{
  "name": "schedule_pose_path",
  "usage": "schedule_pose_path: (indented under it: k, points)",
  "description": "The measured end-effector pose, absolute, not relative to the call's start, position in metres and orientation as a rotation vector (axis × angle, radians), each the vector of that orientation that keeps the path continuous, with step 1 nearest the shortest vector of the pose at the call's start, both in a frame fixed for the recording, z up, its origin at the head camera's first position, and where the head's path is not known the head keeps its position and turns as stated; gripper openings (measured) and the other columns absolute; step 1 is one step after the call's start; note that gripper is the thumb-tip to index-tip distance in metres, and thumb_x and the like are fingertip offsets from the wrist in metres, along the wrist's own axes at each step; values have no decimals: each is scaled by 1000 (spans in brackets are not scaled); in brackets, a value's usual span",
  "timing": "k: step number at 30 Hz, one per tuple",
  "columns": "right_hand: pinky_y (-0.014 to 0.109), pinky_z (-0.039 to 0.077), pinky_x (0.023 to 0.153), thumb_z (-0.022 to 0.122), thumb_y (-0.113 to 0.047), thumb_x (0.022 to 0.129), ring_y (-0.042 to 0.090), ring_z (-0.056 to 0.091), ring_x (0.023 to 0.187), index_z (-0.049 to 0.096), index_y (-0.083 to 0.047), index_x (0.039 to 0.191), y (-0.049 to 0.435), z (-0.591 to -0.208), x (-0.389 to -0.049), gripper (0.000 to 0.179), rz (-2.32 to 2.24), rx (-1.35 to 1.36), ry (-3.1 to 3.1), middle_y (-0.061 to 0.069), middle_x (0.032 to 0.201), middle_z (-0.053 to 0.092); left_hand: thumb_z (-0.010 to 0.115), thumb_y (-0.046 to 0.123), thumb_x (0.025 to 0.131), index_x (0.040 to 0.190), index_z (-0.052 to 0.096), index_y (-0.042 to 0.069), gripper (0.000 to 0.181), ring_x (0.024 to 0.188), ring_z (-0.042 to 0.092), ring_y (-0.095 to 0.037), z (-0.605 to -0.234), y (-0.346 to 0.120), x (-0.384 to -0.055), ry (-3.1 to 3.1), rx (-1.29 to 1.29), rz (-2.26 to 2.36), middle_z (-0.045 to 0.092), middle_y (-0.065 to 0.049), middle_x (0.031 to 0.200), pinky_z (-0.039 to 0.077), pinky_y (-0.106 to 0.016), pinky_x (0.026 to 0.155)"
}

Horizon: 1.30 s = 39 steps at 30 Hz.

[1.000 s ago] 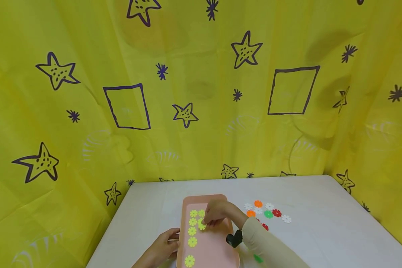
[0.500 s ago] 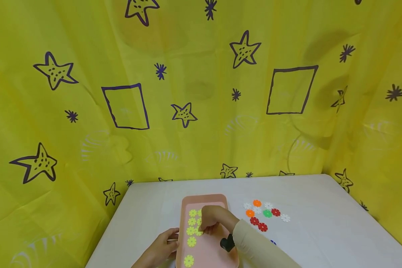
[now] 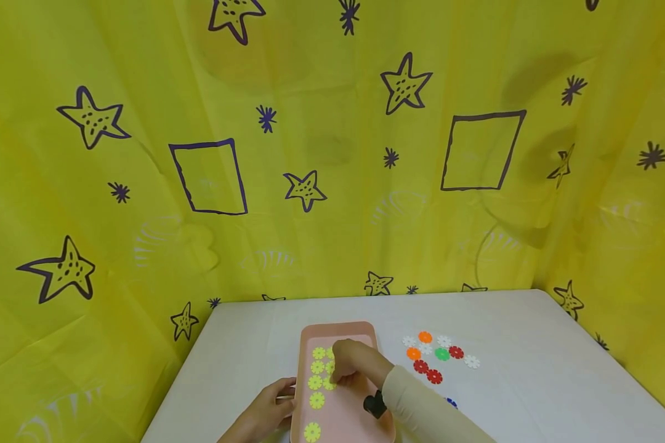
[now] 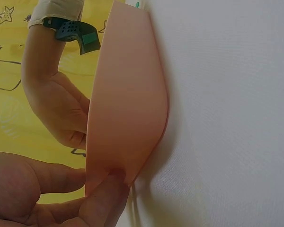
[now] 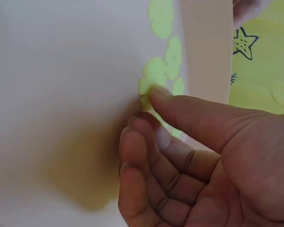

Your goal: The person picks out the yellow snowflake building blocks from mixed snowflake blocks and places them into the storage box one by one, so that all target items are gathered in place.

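Observation:
A pink tray (image 3: 357, 424) lies on the table, longer front to back. Several yellow notched plastic discs (image 3: 317, 400) line its left side, with a second column beside them. In the tray my right hand (image 3: 351, 360) has thumb and forefinger on a yellow disc (image 5: 155, 73) in that second column; the right wrist view shows the thumb on the disc's edge, other fingers curled. My left hand (image 3: 266, 409) holds the tray's left side. In the left wrist view its thumb (image 4: 61, 178) is at the rim and a finger (image 4: 109, 194) against the outer wall.
Loose notched discs in orange (image 3: 425, 337), white (image 3: 472, 362), green (image 3: 442, 354) and red (image 3: 435, 376) lie right of the tray. A blue piece (image 3: 451, 402) shows beside the right sleeve (image 3: 421, 400). Yellow curtain (image 3: 343, 246) stands behind the white table (image 3: 244, 344).
My right hand has moved a little toward me, from the second disc of the right column to a third place below it, where a disc now lies. My left hand stays at the tray.

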State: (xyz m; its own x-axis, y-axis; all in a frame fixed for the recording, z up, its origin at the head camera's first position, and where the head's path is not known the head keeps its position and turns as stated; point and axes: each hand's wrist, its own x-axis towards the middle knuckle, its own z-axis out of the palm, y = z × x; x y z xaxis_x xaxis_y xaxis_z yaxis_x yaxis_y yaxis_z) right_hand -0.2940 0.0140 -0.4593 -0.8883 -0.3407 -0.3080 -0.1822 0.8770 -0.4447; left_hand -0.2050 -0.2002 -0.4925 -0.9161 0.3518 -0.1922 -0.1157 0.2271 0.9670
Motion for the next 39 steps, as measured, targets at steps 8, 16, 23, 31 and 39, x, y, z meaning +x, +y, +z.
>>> schedule_pose_path:
  k: [8, 16, 23, 31, 39]
  points:
    - [19, 39, 48, 85, -14, 86, 11, 50, 49, 66, -1, 66, 28, -450, -297, 30, -644, -433, 2657, 0, 53, 55, 52, -1, 105, 149, 30, -24, 55, 121, 64, -41, -493, -200, -206, 2138, 207, 1728, 53, -35, 136, 61, -52, 97]
    - [22, 52, 55, 78, -17, 95, 11, 57, 55, 73, -1, 71, 83, -423, -312, 29, -822, -552, 2638, 2, 61, 64, 53, 0, 104, 149, 32, -23, 54, 119, 65, -39, -493, -200, -206, 2153, 199, 1717, 54, -33, 135, 61, -51, 95]
    - [28, 58, 63, 77, -18, 96, 14, 61, 62, 73, 0, 81, 139, -417, -314, 24, -837, -490, 2683, 3, 68, 64, 51, -2, 103, 148, 30, -25, 54, 118, 65, -38, -495, -201, -205, 2139, 246, 1735, 55, -34, 134, 61, -51, 95]
    - [28, 48, 61, 81, -19, 93, 16, 53, 64, 66, -5, 79, 182, -430, -291, 25, -805, -395, 2702, 3, 69, 60, 51, -1, 104, 148, 31, -24, 53, 119, 65, -40, -495, -200, -205, 2153, 252, 1723, 56, -35, 135, 61, -52, 96]
    - [32, 45, 65, 90, -17, 82, 19, 53, 73, 61, -10, 80, 188, -451, -257, 29, -752, -383, 2747, 1, 78, 58, 52, -1, 102, 148, 33, -23, 54, 120, 64, -40, -493, -200, -206, 2181, 229, 1703, 57, -33, 134, 61, -51, 96]
